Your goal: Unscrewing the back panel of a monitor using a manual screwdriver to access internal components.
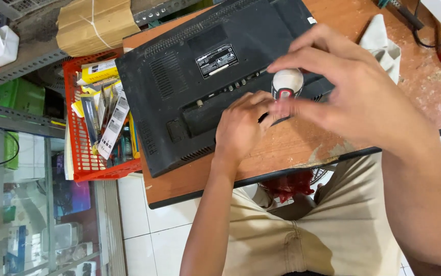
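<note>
On the desk (190, 190), the right hand (353, 92) clamped its fingers on the screwdriver (287, 84); the left hand (241, 125), fingers curled together, steadied the black monitor (179, 76).

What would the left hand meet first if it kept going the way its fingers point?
The left hand points up and to the right across the black monitor back. First in that line is probably the white screwdriver handle under the right hand, almost at its fingertips; depth is unclear.
</note>
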